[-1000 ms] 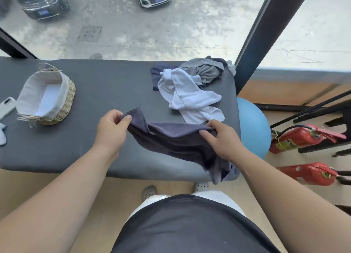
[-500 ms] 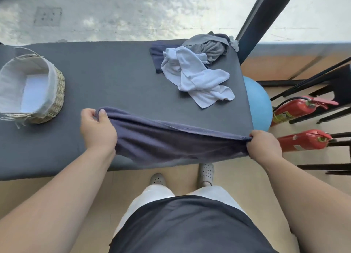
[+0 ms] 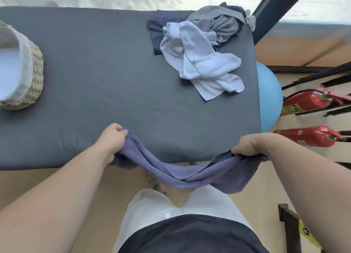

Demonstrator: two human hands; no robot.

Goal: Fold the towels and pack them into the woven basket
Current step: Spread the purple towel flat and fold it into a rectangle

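A purple-blue towel (image 3: 182, 174) sags in a slack curve between my hands, over the near edge of the grey padded table (image 3: 106, 85). My left hand (image 3: 112, 138) grips its left end above the table edge. At the table's near right corner, my right hand (image 3: 248, 144) grips the other end. The woven basket (image 3: 35, 70) with a white lining stands at the far left, partly cut off by the frame. A heap at the back right holds a white towel (image 3: 199, 62), a grey towel (image 3: 222, 22) and a dark blue towel (image 3: 155, 26).
A blue ball (image 3: 269, 96) sits beside the table's right edge. Two red fire extinguishers (image 3: 307, 138) lie on the floor to the right, near black metal bars. A dark window post (image 3: 275, 7) rises behind the heap.
The towel was stretched taut between my hands; now it hangs slack, its middle drooping below the table edge. My hands have come nearer each other, and the view has shifted right.
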